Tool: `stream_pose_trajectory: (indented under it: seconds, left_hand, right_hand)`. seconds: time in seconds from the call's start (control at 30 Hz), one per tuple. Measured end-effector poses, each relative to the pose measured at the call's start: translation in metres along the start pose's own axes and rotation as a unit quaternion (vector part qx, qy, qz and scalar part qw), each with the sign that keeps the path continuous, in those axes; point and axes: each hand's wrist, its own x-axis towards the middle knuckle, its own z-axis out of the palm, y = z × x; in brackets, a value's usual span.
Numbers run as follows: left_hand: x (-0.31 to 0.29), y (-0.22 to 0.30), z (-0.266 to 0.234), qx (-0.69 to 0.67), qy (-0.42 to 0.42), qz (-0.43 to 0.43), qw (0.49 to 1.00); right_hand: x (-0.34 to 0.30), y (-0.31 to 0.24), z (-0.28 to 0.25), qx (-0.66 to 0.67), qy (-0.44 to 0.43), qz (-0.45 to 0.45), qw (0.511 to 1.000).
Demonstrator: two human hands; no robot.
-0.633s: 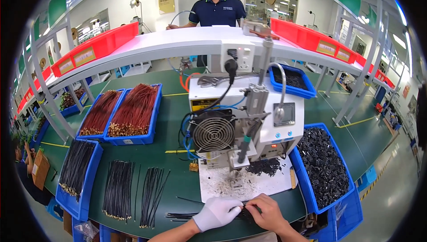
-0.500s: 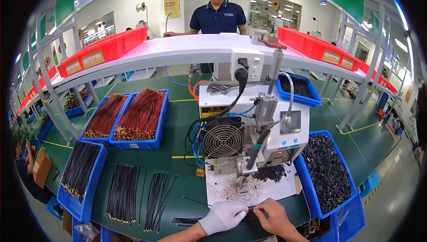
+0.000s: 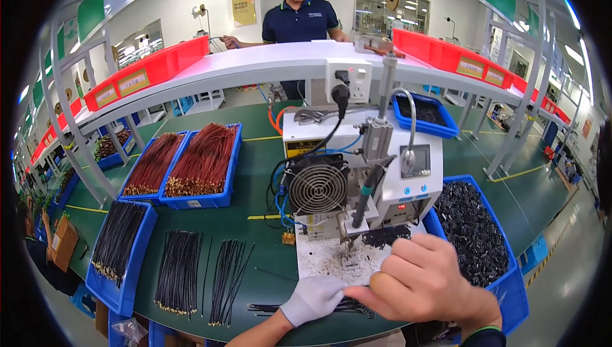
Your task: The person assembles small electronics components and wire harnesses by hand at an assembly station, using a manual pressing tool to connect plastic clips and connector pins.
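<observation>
Right hand (image 3: 417, 280) has risen — single black cable (image 3: 275, 274) seemingly reaches left hand (image 3: 313, 300).

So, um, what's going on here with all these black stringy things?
Someone is working with both hands at a green table, in front of a machine. The gloved left hand seems to hold a thin black cable. The bare right hand is up near the camera; I can't see if it holds anything. More black cables lie in bunches to the left. A co-worker stands across the way.
</observation>
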Motion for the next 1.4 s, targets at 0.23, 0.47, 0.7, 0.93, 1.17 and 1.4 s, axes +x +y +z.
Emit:
stream_pose_trajectory:
  seconds: [0.23, 0.47, 0.7, 0.93, 1.17, 1.4]
  left_hand:
    - [0.003, 0.004, -0.002, 0.016, 0.022, -0.006, 1.000]
    - [0.008, 0.006, -0.003, 0.018, 0.006, 0.028, 0.999]
    - [0.008, 0.014, -0.004, 0.042, 0.002, 0.025, 0.999]
    - [0.004, 0.008, 0.001, 0.024, 0.050, 0.042, 0.998]
    - [0.018, 0.022, -0.014, 0.012, 0.014, 0.050, 0.999]
    - [-0.004, -0.008, 0.021, -0.117, 0.058, -0.054, 0.990]
  right_hand:
    - [0.069, -0.032, -0.064, 0.053, -0.044, -0.041, 0.997]
    - [0.073, -0.040, -0.060, 0.086, 0.036, -0.063, 0.994]
    - [0.072, -0.040, -0.066, 0.170, 0.000, -0.028, 0.985]
    - [0.066, -0.041, -0.066, 0.126, 0.015, -0.047, 0.991]
    - [0.059, -0.027, -0.041, 0.083, 0.098, -0.071, 0.989]
    - [-0.016, -0.027, 0.029, 0.101, 0.067, 0.026, 0.992]
